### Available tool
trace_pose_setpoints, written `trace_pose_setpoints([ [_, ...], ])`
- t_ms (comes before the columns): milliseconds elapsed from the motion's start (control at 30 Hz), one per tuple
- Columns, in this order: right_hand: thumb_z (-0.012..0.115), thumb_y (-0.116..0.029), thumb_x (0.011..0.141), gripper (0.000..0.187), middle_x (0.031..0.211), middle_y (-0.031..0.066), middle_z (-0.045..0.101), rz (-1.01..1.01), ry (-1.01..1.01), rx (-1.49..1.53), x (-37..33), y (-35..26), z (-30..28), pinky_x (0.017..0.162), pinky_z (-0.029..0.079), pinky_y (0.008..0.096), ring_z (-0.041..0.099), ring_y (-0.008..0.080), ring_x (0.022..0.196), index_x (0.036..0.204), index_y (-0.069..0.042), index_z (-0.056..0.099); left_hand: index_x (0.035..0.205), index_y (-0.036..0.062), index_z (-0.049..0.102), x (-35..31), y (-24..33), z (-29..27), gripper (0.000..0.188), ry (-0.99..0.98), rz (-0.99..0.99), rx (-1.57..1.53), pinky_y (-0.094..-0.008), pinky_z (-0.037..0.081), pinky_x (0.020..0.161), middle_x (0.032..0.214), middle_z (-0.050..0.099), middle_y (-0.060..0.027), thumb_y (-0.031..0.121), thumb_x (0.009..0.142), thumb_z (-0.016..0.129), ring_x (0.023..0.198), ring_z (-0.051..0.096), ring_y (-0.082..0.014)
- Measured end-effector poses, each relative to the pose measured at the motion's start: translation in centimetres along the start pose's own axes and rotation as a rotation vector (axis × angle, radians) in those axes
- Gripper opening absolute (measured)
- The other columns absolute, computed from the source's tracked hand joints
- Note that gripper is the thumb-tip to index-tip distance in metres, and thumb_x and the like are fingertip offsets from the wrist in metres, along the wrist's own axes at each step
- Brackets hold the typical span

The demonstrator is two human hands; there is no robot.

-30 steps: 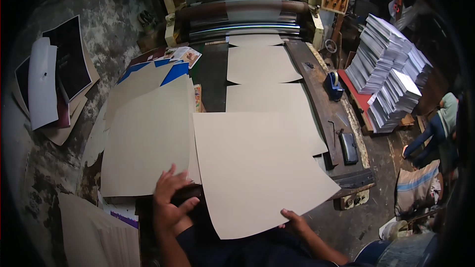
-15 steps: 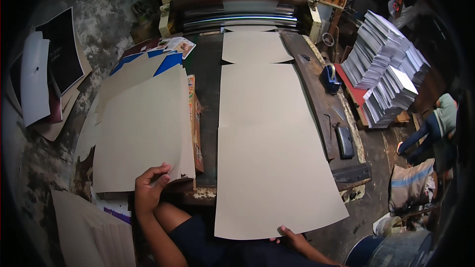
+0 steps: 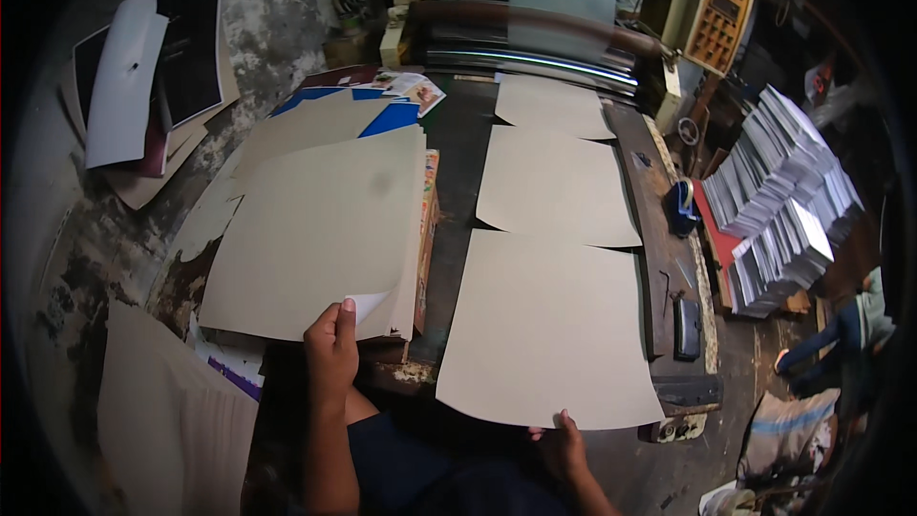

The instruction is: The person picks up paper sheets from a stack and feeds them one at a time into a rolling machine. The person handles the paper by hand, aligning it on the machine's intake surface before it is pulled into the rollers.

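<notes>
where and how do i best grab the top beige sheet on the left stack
Probably pinch the top beige sheet at its near right corner, coming from the near side: that corner curls up, baring its white underside by the left hand.

The single view looks out from the person's head, through the left one of two wide fisheye cameras worn side by side. It faces forward and steeply down, upright and unmirrored, over the counter [image 3: 455, 193]. Nearest the lens, low in the view, are the left hand [image 3: 331, 349] and right hand [image 3: 565, 446], with the forearms entering from the lower edge. The front sheet [image 3: 554, 325] lies just beyond; the brown roller [image 3: 465, 19] is farther off, near the top, sloping down rightward. The lens takes in the wall [image 3: 277, 0] at left and floor [image 3: 755, 349] at right, within a dark curved rim.
</notes>
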State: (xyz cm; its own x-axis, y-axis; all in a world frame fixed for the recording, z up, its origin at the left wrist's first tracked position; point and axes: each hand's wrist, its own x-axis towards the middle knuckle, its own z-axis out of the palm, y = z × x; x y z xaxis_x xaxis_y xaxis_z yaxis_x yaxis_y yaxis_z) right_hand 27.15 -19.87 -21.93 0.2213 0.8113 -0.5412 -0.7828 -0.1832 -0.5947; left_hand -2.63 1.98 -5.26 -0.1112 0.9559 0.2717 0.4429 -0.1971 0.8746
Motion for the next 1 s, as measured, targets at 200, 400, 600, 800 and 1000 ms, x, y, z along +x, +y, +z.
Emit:
trace_pose_setpoints([
  [200,0.049,-0.038,0.098,0.040,0.104,0.0185,0.063,-0.078,0.069,0.075,3.4,0.6,-1.1,0.072,0.050,0.0408,0.062,0.0234,0.080,0.119,-0.004,0.050,0.083,0.0022,0.057,1.0,2.2,0.6,0.031,0.334,-0.066,-0.516,-0.0257,0.040,0.068,0.075,0.054,-0.0002,0.027,0.100,0.051,0.072,0.046,-0.0090],
  [400,0.052,-0.046,0.095,0.060,0.124,0.0161,0.057,-0.190,0.118,0.048,2.5,-0.5,1.6,0.077,0.052,0.0425,0.059,0.0208,0.087,0.144,-0.018,0.032,0.082,0.0059,0.064,-3.5,3.2,0.0,0.026,-0.041,0.425,0.000,-0.0463,0.039,0.095,0.074,0.063,-0.0045,0.025,0.096,0.053,0.071,0.061,-0.0216],
  [600,0.043,-0.050,0.097,0.066,0.130,0.0165,0.055,-0.259,-0.489,0.021,-0.5,-6.4,4.7,0.085,0.054,0.0438,0.064,0.0235,0.099,0.147,-0.008,0.032,0.083,0.0136,0.067,-7.4,5.5,1.1,0.004,-0.547,0.718,-0.151,-0.0512,0.039,0.102,0.083,0.068,-0.0005,0.016,0.083,0.071,0.093,0.068,-0.0173],
  [800,0.061,-0.028,0.089,0.045,0.121,0.0119,0.057,0.000,-0.436,-0.021,2.5,-6.3,-0.9,0.093,0.045,0.0367,0.053,0.0242,0.114,0.123,0.002,0.054,0.096,0.0118,0.069,-11.1,4.8,-4.3,0.020,-0.349,0.766,0.119,-0.0470,0.038,0.105,0.108,0.069,-0.0042,0.025,0.082,0.074,0.119,0.058,-0.0271],
  [1000,0.062,-0.033,0.091,0.038,0.100,0.0063,0.060,-0.046,0.027,-0.187,0.9,-1.5,-2.6,0.062,0.043,0.0288,0.056,0.0155,0.077,0.112,-0.002,0.055,0.131,0.0074,0.050,-9.3,0.6,-19.5,0.083,0.454,0.276,1.029,-0.0495,0.036,0.104,0.133,0.052,-0.0144,0.036,0.062,0.086,0.125,0.045,-0.0380],
])
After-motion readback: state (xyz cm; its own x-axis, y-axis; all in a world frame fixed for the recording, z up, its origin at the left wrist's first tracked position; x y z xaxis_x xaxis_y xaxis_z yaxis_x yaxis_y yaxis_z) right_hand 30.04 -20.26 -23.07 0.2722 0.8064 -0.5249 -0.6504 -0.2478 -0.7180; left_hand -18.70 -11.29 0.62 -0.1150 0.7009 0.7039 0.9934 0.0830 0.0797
